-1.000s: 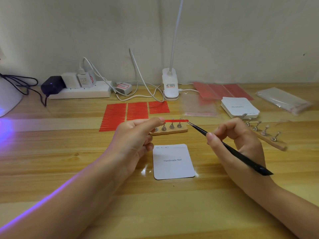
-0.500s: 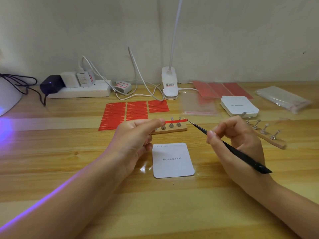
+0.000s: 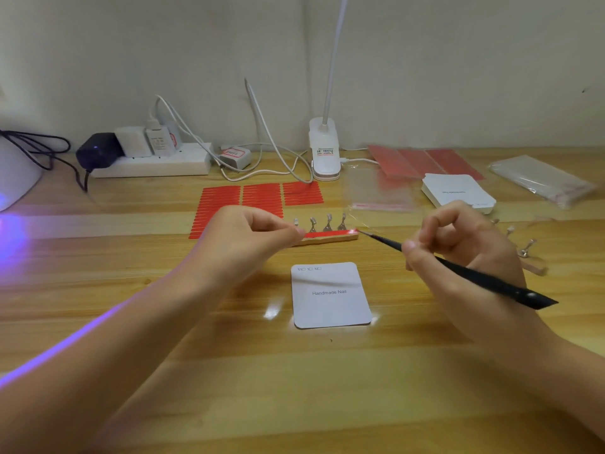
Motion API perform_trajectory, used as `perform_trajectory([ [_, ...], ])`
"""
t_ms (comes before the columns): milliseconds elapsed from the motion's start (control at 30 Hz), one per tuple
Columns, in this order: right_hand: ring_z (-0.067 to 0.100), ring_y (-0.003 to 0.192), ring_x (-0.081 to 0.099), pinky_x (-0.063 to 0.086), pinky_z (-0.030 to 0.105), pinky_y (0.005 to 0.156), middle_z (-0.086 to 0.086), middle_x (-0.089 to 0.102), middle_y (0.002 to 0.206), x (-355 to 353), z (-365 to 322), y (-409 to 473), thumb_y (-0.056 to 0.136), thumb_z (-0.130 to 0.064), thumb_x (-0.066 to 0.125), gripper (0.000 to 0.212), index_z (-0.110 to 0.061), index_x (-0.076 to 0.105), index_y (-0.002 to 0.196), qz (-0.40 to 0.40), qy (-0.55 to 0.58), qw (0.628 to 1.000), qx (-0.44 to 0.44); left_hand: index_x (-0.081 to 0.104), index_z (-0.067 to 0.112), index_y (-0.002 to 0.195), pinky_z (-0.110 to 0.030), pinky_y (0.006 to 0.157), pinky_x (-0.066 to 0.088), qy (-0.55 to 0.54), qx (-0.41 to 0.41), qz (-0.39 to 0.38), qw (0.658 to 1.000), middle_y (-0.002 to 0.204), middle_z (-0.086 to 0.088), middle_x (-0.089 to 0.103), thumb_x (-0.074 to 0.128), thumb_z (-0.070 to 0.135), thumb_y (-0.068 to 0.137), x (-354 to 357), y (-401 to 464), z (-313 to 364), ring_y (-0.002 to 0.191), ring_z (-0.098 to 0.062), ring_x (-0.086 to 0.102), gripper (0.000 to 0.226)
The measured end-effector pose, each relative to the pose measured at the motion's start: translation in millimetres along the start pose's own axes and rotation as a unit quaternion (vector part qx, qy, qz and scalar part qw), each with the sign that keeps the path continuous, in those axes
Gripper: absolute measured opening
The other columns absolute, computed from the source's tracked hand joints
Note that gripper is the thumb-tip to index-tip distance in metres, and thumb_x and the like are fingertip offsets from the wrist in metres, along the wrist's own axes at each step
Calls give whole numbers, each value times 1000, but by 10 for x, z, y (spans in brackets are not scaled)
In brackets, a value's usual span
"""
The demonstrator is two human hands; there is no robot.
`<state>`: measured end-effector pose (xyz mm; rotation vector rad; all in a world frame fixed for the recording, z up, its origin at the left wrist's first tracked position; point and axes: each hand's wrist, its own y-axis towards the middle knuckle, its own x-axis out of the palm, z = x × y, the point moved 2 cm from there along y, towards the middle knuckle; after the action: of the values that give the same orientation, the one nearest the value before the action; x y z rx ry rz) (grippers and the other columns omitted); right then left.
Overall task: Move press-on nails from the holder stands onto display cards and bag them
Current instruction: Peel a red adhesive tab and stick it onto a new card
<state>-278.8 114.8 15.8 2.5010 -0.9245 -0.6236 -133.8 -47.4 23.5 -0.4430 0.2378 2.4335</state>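
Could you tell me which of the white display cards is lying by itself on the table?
The single card printed "Handmade Nail", nearest the camera between both hands; the others sit stacked at the far right.

**Red strips on pale wood**

The bench (image 3: 163, 322) is yellow-tan wood with darker grain. A white display card (image 3: 330, 296) bears grey lettering. The adhesive strips (image 3: 242, 198) are bright red, the tweezers (image 3: 484, 283) black, the power strip (image 3: 154, 165) white, and violet light (image 3: 9, 224) glows at left.
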Motion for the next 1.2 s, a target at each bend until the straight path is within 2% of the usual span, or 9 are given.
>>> perform_trajectory([
  [67,17,61,55,45,13,61,8,56,71,-2,9,-43,78,-8,64,28,-30,49,71,-12,-17,1000,3,71,19,65,-5,36,27,23,-1,-5,1000,35,19,46,73,23,77,7,-33,-29,33,6,42,13],
  [167,13,61,54,47,19,60,6,56,71,-14,26,-102,77,-10,64,25,-31,50,71,-26,-34,999,6,70,16,61,-5,35,27,49,-11,-21,999,32,16,44,72,19,78,46,-95,-66,31,4,39,17],
  [233,14,62,54,47,21,60,6,56,73,-23,69,-138,80,-4,67,32,-30,51,71,-26,-51,998,10,69,15,57,-5,38,30,72,-8,-20,997,44,6,56,73,19,77,70,-111,-72,39,2,43,21],
  [300,12,63,54,46,16,58,3,56,73,-15,98,-169,78,-7,66,28,-30,51,71,-25,-66,997,11,69,13,56,-3,44,34,90,-4,-21,996,59,-2,65,73,17,76,90,-106,-68,47,2,46,21],
  [367,10,64,54,43,10,56,0,56,74,0,106,-183,74,-13,62,20,-29,51,72,-25,-80,996,11,67,13,55,-3,44,34,101,3,-30,994,52,7,62,72,14,77,110,-103,-66,42,5,47,22],
  [500,9,64,54,41,10,54,-1,56,75,8,126,-187,73,-15,60,16,-29,51,73,-32,-88,995,20,67,15,54,-5,41,32,112,10,-40,993,44,17,55,70,10,76,138,-102,-87,36,5,43,22],
  [867,7,63,54,44,17,53,-6,57,75,38,120,-186,71,-13,59,21,-31,51,76,-66,-122,990,-5,66,20,50,-8,43,35,130,4,-44,991,49,15,59,70,16,68,151,-47,-155,42,3,46,19],
  [1067,4,62,53,40,9,54,-9,56,71,45,132,-195,72,-10,60,25,-33,50,72,-71,-126,989,-20,67,20,51,-6,40,32,136,-2,-54,989,54,11,63,69,17,69,133,-48,-144,42,3,45,19],
  [1200,4,63,53,40,8,55,-10,56,72,45,142,-195,72,-10,60,25,-33,50,72,-74,-125,989,-19,67,21,51,-6,36,28,139,-5,-56,989,45,16,57,70,15,71,135,-52,-135,37,3,43,21],
])
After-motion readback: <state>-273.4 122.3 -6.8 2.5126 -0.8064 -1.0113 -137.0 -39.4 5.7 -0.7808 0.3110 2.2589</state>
